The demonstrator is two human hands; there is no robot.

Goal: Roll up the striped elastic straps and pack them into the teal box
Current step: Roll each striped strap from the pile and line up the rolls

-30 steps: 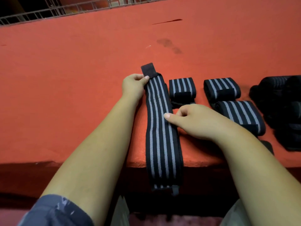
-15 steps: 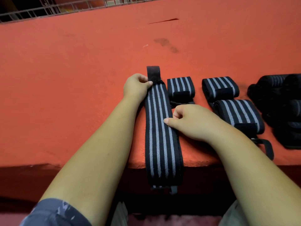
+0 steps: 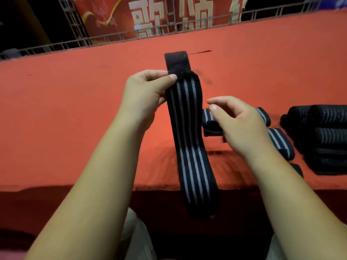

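A long black strap with grey stripes [image 3: 189,147] hangs unrolled from my left hand [image 3: 144,91], which pinches its top end just below the plain black tab [image 3: 176,62]. The strap's lower end droops past the front edge of the red surface. My right hand [image 3: 238,124] hovers to the right of the strap, thumb and fingers loosely curved, holding nothing. Behind that hand lie rolled striped straps: one [image 3: 208,121] partly hidden and another [image 3: 279,143] further right. No teal box is in view.
The red cloth-covered surface [image 3: 75,128] stretches wide to the left and back. A dark pile of rolled straps [image 3: 319,139] sits at the right edge. A metal railing [image 3: 75,44] and a red banner [image 3: 150,17] stand behind. My knees show below the front edge.
My left hand has lifted the strap's top end off the surface. My right hand has let go of the strap's middle and risen beside it. The camera has tilted up.
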